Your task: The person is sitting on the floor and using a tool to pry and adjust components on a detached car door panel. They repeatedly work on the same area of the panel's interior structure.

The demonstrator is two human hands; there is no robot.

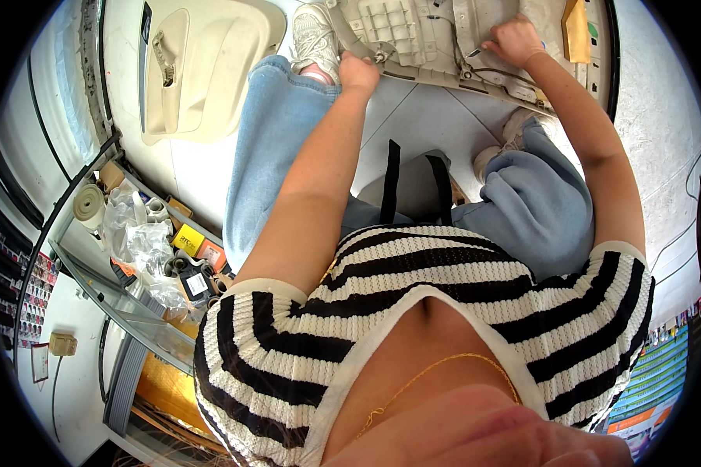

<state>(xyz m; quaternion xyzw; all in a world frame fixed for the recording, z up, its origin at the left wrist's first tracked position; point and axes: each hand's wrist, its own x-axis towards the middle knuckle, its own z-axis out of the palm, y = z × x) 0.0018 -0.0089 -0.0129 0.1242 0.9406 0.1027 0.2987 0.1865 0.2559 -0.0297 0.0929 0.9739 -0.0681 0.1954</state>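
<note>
A beige car door panel [401, 29] lies at the far side with its ribbed inner side showing. My left hand [358, 73] is closed on its near left edge, beside my white shoe. Over the panel's right part, my right hand [516, 42] is closed in a pinch. A small dark, shiny tip shows at its fingertips; whether it belongs to something held cannot be made out. Near that hand a dark cable [497, 72] runs along the panel. A yellowish strip [575, 33] stands on the panel's right side.
Another beige door panel [210, 74] lies on the white tiled floor at the far left. A glass case [144, 323] at the left holds plastic bags [144, 241], small boxes and a rolled strip [91, 201]. Between my knees is a grey seat [413, 187] with black straps.
</note>
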